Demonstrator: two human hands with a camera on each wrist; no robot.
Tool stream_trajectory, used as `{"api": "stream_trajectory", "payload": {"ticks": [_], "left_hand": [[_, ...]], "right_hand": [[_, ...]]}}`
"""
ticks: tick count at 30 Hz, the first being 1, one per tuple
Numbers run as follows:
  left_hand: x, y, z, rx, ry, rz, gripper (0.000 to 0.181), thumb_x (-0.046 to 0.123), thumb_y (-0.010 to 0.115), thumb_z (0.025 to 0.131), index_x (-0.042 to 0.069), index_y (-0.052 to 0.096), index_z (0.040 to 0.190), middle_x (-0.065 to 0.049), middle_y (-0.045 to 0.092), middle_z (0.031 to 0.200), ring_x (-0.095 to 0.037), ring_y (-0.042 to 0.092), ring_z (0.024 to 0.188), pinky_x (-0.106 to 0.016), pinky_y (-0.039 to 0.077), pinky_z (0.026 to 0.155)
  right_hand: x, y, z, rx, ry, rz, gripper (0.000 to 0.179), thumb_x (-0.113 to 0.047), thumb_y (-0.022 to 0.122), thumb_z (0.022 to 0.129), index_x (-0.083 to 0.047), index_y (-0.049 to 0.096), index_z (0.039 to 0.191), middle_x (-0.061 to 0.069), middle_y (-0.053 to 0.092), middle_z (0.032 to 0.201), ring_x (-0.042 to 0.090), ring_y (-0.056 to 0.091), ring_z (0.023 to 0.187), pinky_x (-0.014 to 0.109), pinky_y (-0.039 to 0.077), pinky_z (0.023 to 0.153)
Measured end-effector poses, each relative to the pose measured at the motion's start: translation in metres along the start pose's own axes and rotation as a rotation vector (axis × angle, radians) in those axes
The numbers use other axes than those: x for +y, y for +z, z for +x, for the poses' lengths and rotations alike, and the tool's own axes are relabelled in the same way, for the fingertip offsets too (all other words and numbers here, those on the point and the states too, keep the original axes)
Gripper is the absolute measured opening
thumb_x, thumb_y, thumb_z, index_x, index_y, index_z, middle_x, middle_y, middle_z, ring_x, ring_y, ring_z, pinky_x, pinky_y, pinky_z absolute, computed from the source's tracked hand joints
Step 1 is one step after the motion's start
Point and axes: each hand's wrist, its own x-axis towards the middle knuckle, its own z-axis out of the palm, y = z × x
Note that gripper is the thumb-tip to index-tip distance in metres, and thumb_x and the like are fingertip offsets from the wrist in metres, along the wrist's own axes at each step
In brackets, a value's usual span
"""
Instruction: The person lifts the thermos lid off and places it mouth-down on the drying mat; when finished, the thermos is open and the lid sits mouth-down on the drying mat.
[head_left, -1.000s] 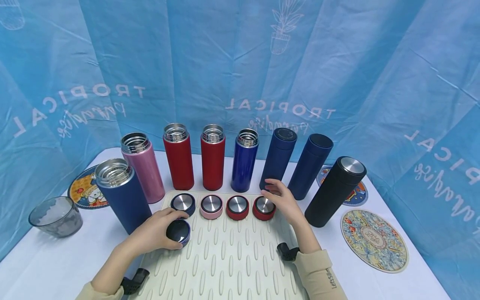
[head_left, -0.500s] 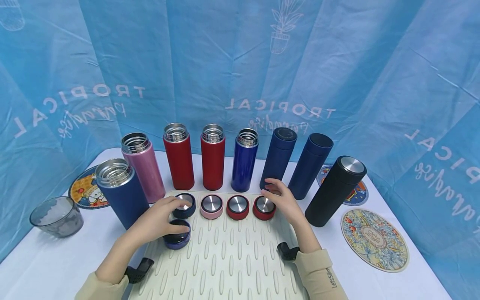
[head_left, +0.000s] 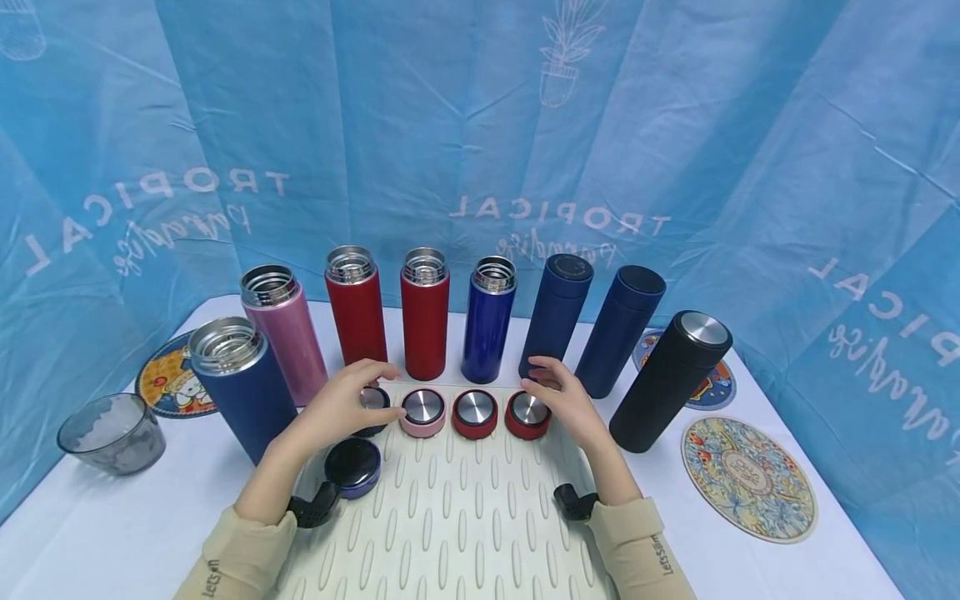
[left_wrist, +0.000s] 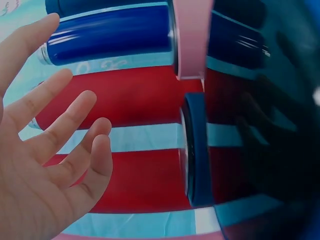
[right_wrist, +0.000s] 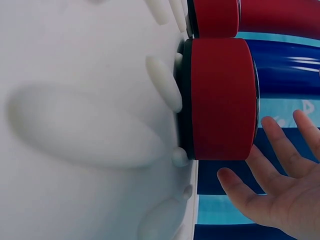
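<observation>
My left hand hovers over the navy bottle lid, fingers spread, thumb tip at the near side of the pink lid. In the left wrist view its fingers are loosely bent and hold nothing. A blue lid with a glossy black top lies on the mat beneath that wrist. My right hand stays beside the rightmost red lid, fingers relaxed around its far right side. In the right wrist view this red lid sits close to the fingertips. Another red lid lies between.
Behind the cream ridged mat stand uncapped bottles: navy, pink, two red and glossy blue. Capped navy bottles and a black one stand right. A glass bowl and round coasters lie outside.
My left hand has let go of the black-topped blue lid and moved up and right, over the navy lid toward the pink one. My right hand has stayed in place.
</observation>
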Motion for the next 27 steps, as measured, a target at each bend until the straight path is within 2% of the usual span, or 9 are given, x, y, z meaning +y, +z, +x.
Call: {"api": "stream_trajectory", "payload": {"ticks": [5,9,12,15,18,22,25,27], "left_hand": [[0.003,0.002,0.008,0.012,0.0,-0.054,0.051,0.024,0.075,0.077,0.009,0.057,0.122,-0.012,0.055,0.119,-0.031,0.051,0.107,-0.048,0.049,0.085],[0.004,0.003,0.012,0.027,-0.019,-0.093,0.052,0.023,0.074,0.078,0.008,0.056,0.124,-0.014,0.054,0.121,-0.032,0.049,0.109,-0.049,0.047,0.087],[0.004,0.003,0.014,0.036,-0.045,-0.103,0.052,0.024,0.074,0.078,0.01,0.055,0.125,-0.013,0.054,0.122,-0.033,0.049,0.111,-0.048,0.047,0.088],[0.004,0.004,0.016,0.044,-0.065,-0.116,0.052,0.022,0.074,0.078,0.011,0.054,0.125,-0.013,0.053,0.124,-0.034,0.048,0.112,-0.049,0.047,0.088],[0.003,0.004,0.017,0.044,-0.074,-0.118,0.052,0.021,0.073,0.078,0.013,0.054,0.125,-0.012,0.053,0.124,-0.034,0.048,0.113,-0.049,0.047,0.088],[0.0,0.005,0.017,0.034,-0.062,-0.119,0.051,0.022,0.073,0.078,0.011,0.055,0.125,-0.013,0.053,0.124,-0.035,0.048,0.114,-0.049,0.046,0.09],[-0.004,0.006,0.016,0.028,-0.041,-0.115,0.051,0.022,0.073,0.079,0.008,0.055,0.124,-0.015,0.054,0.123,-0.036,0.048,0.114,-0.051,0.044,0.092],[-0.006,0.006,0.016,0.019,-0.036,-0.105,0.05,0.022,0.072,0.079,0.007,0.055,0.124,-0.015,0.054,0.123,-0.036,0.048,0.114,-0.052,0.043,0.092]], "right_hand": [[-0.005,-0.001,-0.001,-0.013,0.019,0.009,0.052,-0.027,0.062,0.089,-0.008,0.044,0.133,0.017,0.047,0.132,0.031,0.043,0.123,0.051,0.035,0.101],[-0.021,-0.001,-0.009,-0.025,0.026,0.008,0.048,-0.022,0.06,0.09,-0.006,0.043,0.133,0.022,0.044,0.134,0.034,0.042,0.124,0.052,0.034,0.102],[-0.031,-0.001,-0.015,-0.025,0.009,-0.005,0.047,-0.02,0.058,0.091,-0.004,0.042,0.133,0.023,0.043,0.135,0.035,0.041,0.124,0.051,0.035,0.101],[-0.03,-0.002,-0.015,0.002,-0.024,0.012,0.048,-0.02,0.059,0.091,-0.003,0.043,0.133,0.022,0.044,0.134,0.034,0.04,0.125,0.05,0.033,0.103],[-0.023,-0.003,-0.01,0.079,-0.063,0.029,0.046,-0.02,0.06,0.09,-0.004,0.046,0.13,0.018,0.048,0.131,0.031,0.042,0.124,0.048,0.031,0.104],[-0.015,-0.004,-0.005,0.248,-0.122,0.036,0.041,-0.019,0.063,0.088,-0.008,0.049,0.125,0.012,0.051,0.126,0.026,0.044,0.12,0.046,0.032,0.104],[-0.015,-0.004,-0.002,0.37,-0.182,0.014,0.041,-0.017,0.064,0.087,-0.009,0.048,0.124,0.01,0.049,0.127,0.025,0.044,0.119,0.044,0.033,0.102],[-0.017,-0.005,0.001,0.423,-0.212,-0.006,0.046,-0.016,0.064,0.086,-0.011,0.045,0.128,0.008,0.046,0.13,0.023,0.042,0.121,0.042,0.033,0.103]]}}
